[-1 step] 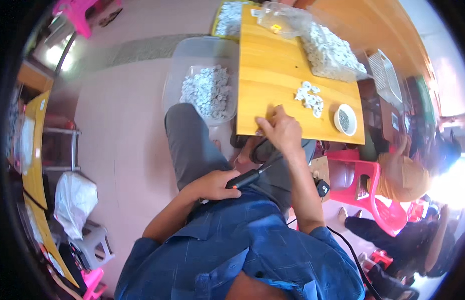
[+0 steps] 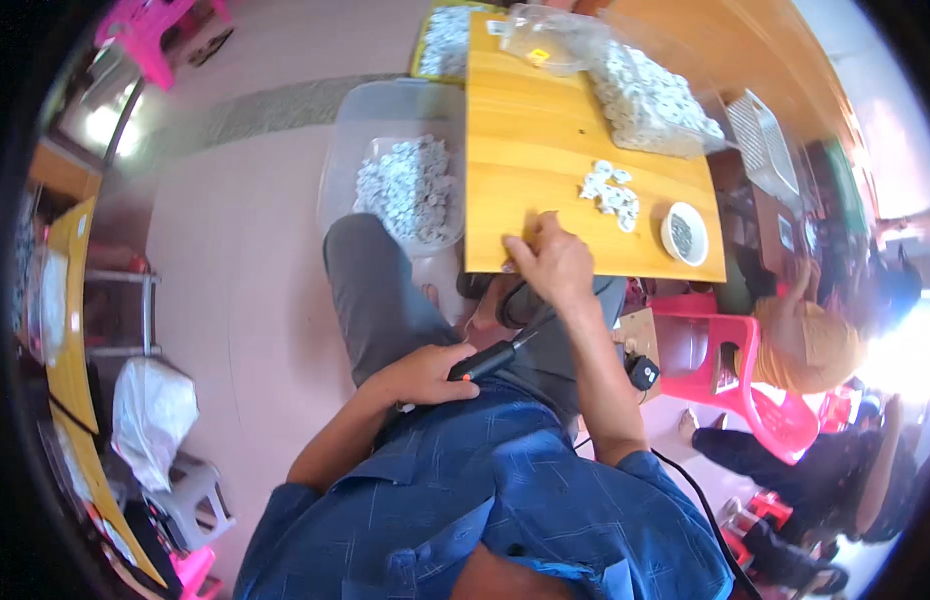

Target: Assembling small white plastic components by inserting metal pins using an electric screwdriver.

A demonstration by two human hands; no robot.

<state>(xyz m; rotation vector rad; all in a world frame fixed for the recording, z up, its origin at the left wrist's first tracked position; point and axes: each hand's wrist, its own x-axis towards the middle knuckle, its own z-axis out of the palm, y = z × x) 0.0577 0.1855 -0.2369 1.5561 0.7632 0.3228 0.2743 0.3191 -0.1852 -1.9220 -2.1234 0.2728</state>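
Observation:
My left hand (image 2: pixel 425 376) is closed around the body of a black electric screwdriver (image 2: pixel 488 360) with an orange button, held over my lap. The driver's thin bit points up and to the right. Over the near edge of the yellow wooden table (image 2: pixel 530 120) is my right hand (image 2: pixel 555 265), its fingers bent; anything between them is hidden. Ahead of it lies a small cluster of white plastic pieces (image 2: pixel 626 208). To its right stands a white bowl (image 2: pixel 699 228) of small grey metal parts, perhaps screws.
A clear box (image 2: pixel 665 145) heaped with white pieces stands at the table's far right. Left of the table, a translucent bin (image 2: pixel 342 165) holds more. A black cable (image 2: pixel 695 500) runs past my right side. Another person (image 2: pixel 805 345) sits beyond a pink chair (image 2: pixel 730 345).
The whole view has shifted slightly, so the table appears a little farther left. Both hands and the screwdriver keep nearly the same pose.

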